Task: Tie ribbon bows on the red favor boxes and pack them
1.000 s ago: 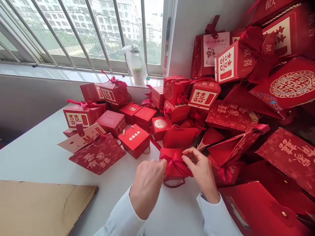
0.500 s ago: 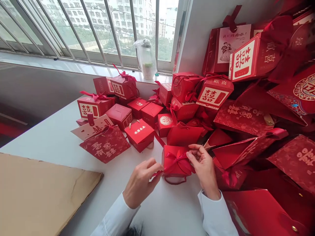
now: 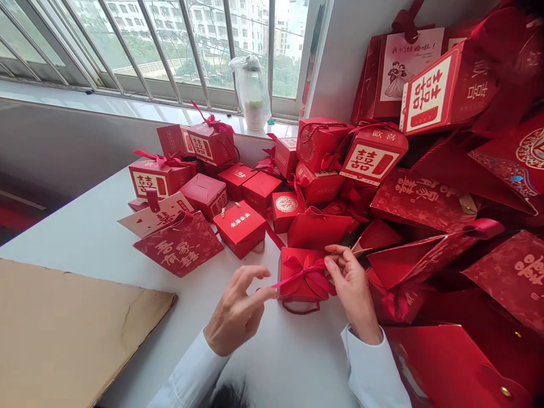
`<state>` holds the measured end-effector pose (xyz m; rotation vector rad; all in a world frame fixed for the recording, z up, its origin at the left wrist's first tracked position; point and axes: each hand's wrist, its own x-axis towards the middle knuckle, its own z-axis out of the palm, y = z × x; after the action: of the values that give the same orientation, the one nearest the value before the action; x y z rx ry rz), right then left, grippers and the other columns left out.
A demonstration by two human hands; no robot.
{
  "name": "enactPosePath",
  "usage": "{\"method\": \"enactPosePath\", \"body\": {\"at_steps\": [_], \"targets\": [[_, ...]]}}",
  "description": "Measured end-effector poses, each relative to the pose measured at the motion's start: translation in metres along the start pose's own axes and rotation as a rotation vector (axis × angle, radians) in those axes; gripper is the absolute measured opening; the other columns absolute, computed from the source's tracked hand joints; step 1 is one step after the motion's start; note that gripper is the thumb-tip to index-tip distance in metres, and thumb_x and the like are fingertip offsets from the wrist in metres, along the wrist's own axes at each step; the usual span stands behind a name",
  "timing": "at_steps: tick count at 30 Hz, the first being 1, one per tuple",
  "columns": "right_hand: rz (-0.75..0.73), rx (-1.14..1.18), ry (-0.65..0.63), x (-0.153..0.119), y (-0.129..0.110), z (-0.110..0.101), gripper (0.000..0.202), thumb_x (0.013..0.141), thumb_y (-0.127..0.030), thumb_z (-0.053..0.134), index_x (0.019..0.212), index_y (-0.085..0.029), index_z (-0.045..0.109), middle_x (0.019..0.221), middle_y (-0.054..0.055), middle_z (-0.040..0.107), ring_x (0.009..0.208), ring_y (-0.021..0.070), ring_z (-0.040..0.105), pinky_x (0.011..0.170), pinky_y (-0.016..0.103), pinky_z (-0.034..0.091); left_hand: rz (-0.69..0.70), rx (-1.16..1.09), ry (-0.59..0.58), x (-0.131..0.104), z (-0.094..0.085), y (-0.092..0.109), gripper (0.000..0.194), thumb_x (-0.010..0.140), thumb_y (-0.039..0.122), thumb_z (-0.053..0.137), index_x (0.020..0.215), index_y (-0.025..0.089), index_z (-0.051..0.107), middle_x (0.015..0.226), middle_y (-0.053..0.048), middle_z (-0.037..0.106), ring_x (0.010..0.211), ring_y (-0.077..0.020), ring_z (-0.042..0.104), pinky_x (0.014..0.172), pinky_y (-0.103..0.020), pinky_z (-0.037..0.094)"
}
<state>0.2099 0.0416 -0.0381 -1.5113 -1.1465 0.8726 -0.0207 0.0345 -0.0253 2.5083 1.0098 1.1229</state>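
Observation:
A small red gift box (image 3: 293,292) stands on the white table in front of me, with a cord handle (image 3: 301,309) hanging at its near side. Across its top lies a magenta ribbon bow (image 3: 305,272). My right hand (image 3: 351,286) pinches the bow's ribbon at the box's right edge between thumb and fingertips. To the left of the box, my left hand (image 3: 238,310) has its thumb and index finger spread apart. One ribbon tail stretches left to the tip of that thumb, and no finger is closed on it.
Beyond the box are several red gift boxes (image 3: 242,224) and tilted paper bags (image 3: 181,243). A large pile of red bags (image 3: 429,198) crowds the right side. Cardboard (image 3: 76,334) covers the left front. A plastic-wrapped cup (image 3: 254,107) stands on the windowsill.
My left hand has moved slightly left, and its thumb and index finger have parted from the ribbon tail. My right hand keeps its pinch in nearly the same spot.

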Motion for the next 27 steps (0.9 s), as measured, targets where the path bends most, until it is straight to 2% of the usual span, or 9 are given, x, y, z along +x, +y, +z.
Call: {"method": "enactPosePath", "body": {"at_steps": [3, 7, 10, 12, 16, 22, 24, 27], "targets": [[0.010, -0.040, -0.028, -0.001, -0.005, -0.001, 0.036, 0.081, -0.048, 0.058, 0.104, -0.020, 0.057, 0.085, 0.005, 0.066, 0.076, 0.0184, 0.062, 0.069, 0.029, 0.049, -0.112, -0.144, -0.009, 0.004, 0.000, 0.007, 0.022, 0.077, 0.010, 0.052, 0.097, 0.018, 0.050, 0.104, -0.011, 0.054, 0.097, -0.0219, 0.050, 0.081, -0.036, 0.045], [0.005, -0.084, -0.034, 0.000, -0.009, 0.000, 0.038, 0.077, -0.048, 0.065, 0.102, -0.021, 0.058, 0.079, 0.003, 0.065, 0.071, 0.0184, 0.061, 0.068, 0.030, 0.048, -0.221, -0.022, 0.051, 0.016, 0.015, 0.020, 0.015, 0.080, 0.028, 0.064, 0.089, 0.019, 0.056, 0.081, -0.003, 0.061, 0.081, -0.0199, 0.048, 0.078, -0.035, 0.041], [0.008, -0.092, -0.037, -0.001, -0.010, 0.002, 0.037, 0.076, -0.045, 0.066, 0.103, -0.022, 0.057, 0.075, 0.001, 0.065, 0.068, 0.0174, 0.059, 0.066, 0.030, 0.047, -0.316, 0.096, 0.092, 0.025, 0.031, 0.028, 0.010, 0.083, 0.029, 0.063, 0.081, 0.020, 0.060, 0.073, 0.000, 0.062, 0.075, -0.0182, 0.048, 0.076, -0.035, 0.035], [0.013, -0.078, -0.042, -0.001, -0.010, 0.003, 0.037, 0.076, -0.045, 0.067, 0.103, -0.022, 0.057, 0.075, 0.001, 0.064, 0.066, 0.0170, 0.058, 0.065, 0.029, 0.046, -0.317, 0.125, 0.103, 0.030, 0.038, 0.030, 0.008, 0.084, 0.026, 0.063, 0.078, 0.021, 0.062, 0.071, 0.001, 0.064, 0.074, -0.0174, 0.049, 0.076, -0.035, 0.032], [0.013, -0.012, -0.039, 0.001, -0.008, 0.004, 0.038, 0.075, -0.043, 0.067, 0.103, -0.020, 0.057, 0.075, 0.002, 0.065, 0.068, 0.0175, 0.059, 0.066, 0.029, 0.047, -0.173, 0.154, 0.165, 0.036, 0.042, 0.025, 0.013, 0.087, 0.017, 0.058, 0.076, 0.021, 0.063, 0.067, 0.003, 0.063, 0.073, -0.0151, 0.052, 0.081, -0.036, 0.030], [-0.008, 0.124, -0.001, 0.010, -0.007, 0.003, 0.043, 0.073, -0.043, 0.068, 0.107, -0.019, 0.056, 0.066, 0.000, 0.063, 0.059, 0.0154, 0.058, 0.055, 0.025, 0.045, 0.289, 0.311, 0.264, 0.043, 0.034, 0.007, 0.021, 0.088, 0.002, 0.051, 0.084, 0.020, 0.063, 0.062, 0.007, 0.064, 0.068, -0.0091, 0.058, 0.090, -0.037, 0.023], [0.001, 0.142, -0.017, 0.012, -0.007, 0.003, 0.042, 0.074, -0.043, 0.067, 0.107, -0.019, 0.056, 0.065, -0.001, 0.062, 0.055, 0.0141, 0.056, 0.052, 0.024, 0.043, 0.362, 0.319, 0.295, 0.044, 0.032, 0.003, 0.019, 0.086, 0.001, 0.055, 0.084, 0.019, 0.062, 0.060, 0.008, 0.063, 0.067, -0.0084, 0.059, 0.091, -0.036, 0.024], [0.019, 0.150, -0.041, 0.012, -0.004, 0.003, 0.036, 0.077, -0.041, 0.065, 0.104, -0.020, 0.056, 0.065, -0.003, 0.060, 0.055, 0.0130, 0.055, 0.052, 0.023, 0.044, 0.379, 0.314, 0.289, 0.043, 0.033, 0.001, 0.017, 0.083, 0.002, 0.058, 0.084, 0.018, 0.063, 0.059, 0.008, 0.063, 0.067, -0.0087, 0.060, 0.092, -0.037, 0.024]]}}
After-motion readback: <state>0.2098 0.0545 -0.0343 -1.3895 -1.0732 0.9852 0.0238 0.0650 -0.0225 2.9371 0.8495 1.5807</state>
